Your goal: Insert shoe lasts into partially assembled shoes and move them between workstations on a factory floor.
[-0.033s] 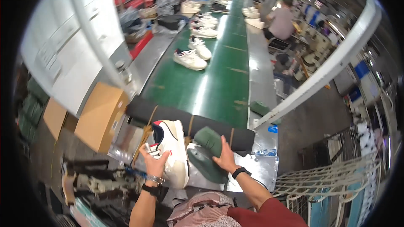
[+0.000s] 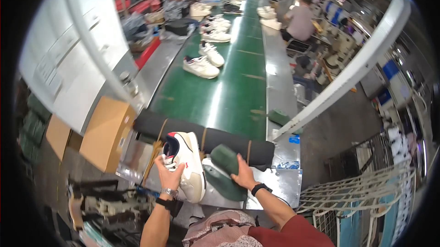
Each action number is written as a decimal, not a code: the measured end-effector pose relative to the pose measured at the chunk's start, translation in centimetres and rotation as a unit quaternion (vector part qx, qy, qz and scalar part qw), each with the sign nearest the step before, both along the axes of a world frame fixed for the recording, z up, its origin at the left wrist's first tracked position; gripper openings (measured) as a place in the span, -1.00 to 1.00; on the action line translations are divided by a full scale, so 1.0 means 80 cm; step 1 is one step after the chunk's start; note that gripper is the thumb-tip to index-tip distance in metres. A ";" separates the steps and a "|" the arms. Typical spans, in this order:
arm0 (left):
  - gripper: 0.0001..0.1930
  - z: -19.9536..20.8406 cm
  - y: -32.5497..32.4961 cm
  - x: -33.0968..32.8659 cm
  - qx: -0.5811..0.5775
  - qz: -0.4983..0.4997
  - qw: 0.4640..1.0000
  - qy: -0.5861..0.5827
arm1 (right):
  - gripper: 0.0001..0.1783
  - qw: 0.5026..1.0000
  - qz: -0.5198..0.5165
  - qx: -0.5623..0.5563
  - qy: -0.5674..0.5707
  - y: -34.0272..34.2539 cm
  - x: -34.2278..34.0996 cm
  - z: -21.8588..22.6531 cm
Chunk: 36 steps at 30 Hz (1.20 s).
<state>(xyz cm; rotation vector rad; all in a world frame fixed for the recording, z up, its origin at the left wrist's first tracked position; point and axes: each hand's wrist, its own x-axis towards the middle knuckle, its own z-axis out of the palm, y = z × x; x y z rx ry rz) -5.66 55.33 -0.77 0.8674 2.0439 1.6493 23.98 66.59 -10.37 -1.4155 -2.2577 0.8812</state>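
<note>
My left hand (image 2: 170,174) is closed on the side of a white sneaker (image 2: 191,183) with beige panels, a red mark and a dark lining. The sneaker's toe points toward me, and its sole faces right. Just right of it, my right hand (image 2: 244,176) grips a dark green shoe last (image 2: 223,183), its thumb pressed on the upper block and its fingers round the far side. A pale gap runs between the last's upper block and its foot-shaped part. Both things are above the metal end plate (image 2: 286,182), near my body.
Beyond a black roller (image 2: 229,143), a green conveyor belt (image 2: 243,82) runs away, carrying white sneakers (image 2: 201,67). A cardboard box (image 2: 106,132) stands left. A white post (image 2: 343,79) slants at right, above a rope-wrapped rack (image 2: 357,192). A seated person (image 2: 301,21) is farther off.
The view has shifted slightly, so the belt and its sneakers appear a little farther left. Both hands keep their holds on the sneaker and the shoe last.
</note>
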 end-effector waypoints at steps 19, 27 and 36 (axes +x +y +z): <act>-0.46 -0.026 0.044 -0.186 -0.296 -0.333 0.872 0.202 | 0.08 0.995 0.026 0.012 -0.096 -0.033 -0.109 0.017; -0.57 -0.001 0.306 -0.266 -0.122 -0.227 0.961 0.103 | -0.03 0.977 0.175 -0.031 -0.118 -0.070 -0.111 0.062; -0.36 -0.032 0.397 -0.174 -0.193 -0.310 0.841 0.399 | -0.18 0.989 -0.064 -0.034 -0.127 -0.182 -0.112 0.069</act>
